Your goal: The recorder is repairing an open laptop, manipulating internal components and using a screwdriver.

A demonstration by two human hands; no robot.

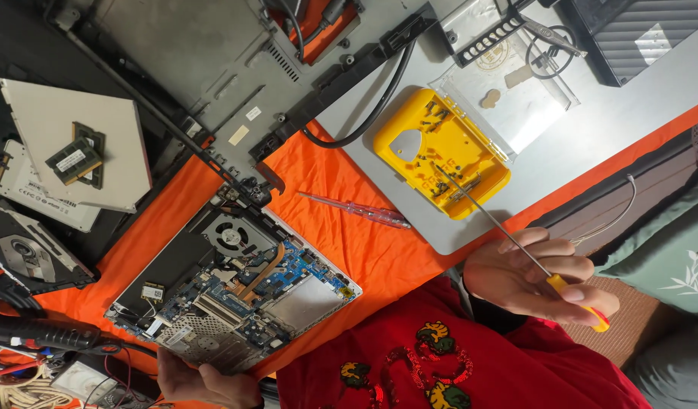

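- Red pen-type screwdriver (356, 209) lies on orange cloth (349, 242), between the two hands.
- Clear plastic lid (516, 91) up beyond the right hand; black cable (372, 113) curves just beside it.
- Two green memory modules (80, 155) on a flat white drive (68, 144), well above the left hand.
- Grey laptop cover (190, 53) farther up.
- Tweezers (550, 32) at top.

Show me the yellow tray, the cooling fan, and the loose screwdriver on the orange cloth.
yellow tray (410, 144), head view, bare left part.
cooling fan (231, 235), head view, hub.
loose screwdriver (356, 210), head view, middle of its clear handle.
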